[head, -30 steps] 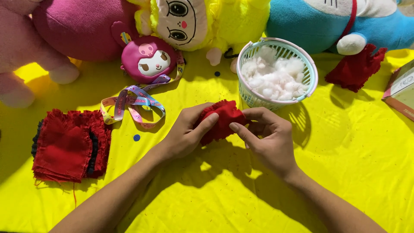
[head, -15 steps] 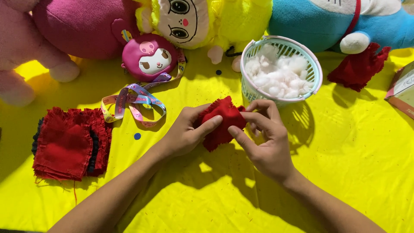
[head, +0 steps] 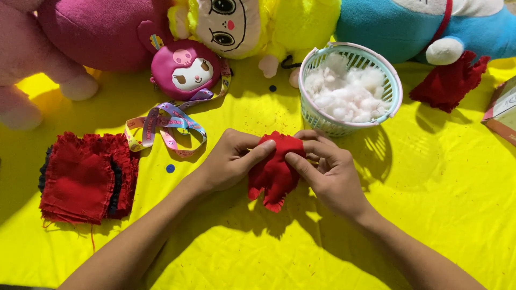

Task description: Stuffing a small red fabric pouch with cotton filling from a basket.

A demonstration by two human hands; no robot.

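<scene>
Your left hand (head: 228,161) and right hand (head: 328,172) both pinch the red pouch (head: 275,169), held just below the basket (head: 349,88) of stuffing. Red fabric stack (head: 80,177) sits far left of the basket.

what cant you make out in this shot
All in the head view:
- Top of the red cloth piece: covered by fingers of the left hand and right hand.
- Lower layers of the stack of red cloth pieces: hidden by the top piece.
- Blue plush toy and box: cut off by the frame edges.
</scene>
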